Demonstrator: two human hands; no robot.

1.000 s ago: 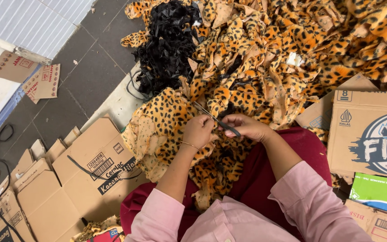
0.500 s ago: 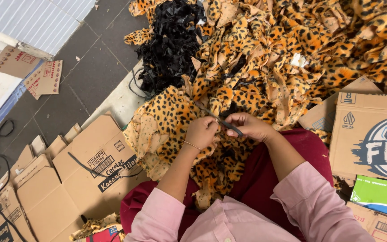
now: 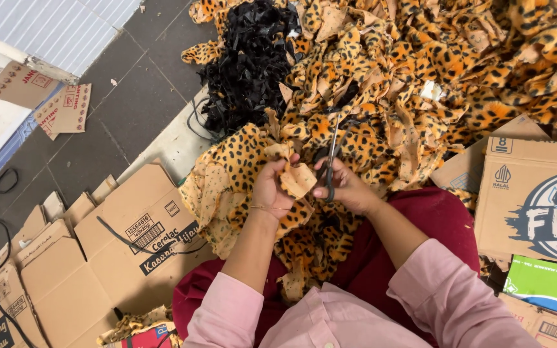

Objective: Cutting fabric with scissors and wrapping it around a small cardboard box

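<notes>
Mid-cut: your left hand [image 3: 271,188] pinches the leopard-print plush fabric piece [image 3: 298,180] over your lap, and your right hand [image 3: 345,187] is clamped on metal scissors [image 3: 332,158]. Next, likely close blades along the edge, keeping fingers clear.

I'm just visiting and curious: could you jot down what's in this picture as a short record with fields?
Left hand: left hand pinches a leopard-print fabric piece
Right hand: right hand holds scissors, blades pointing up and away
Lap: leopard-print fabric draped over a dark red garment
Behind: fabric pile with black scraps
Left side: flattened cardboard boxes on the grey floor
Right side: printed carton
</notes>
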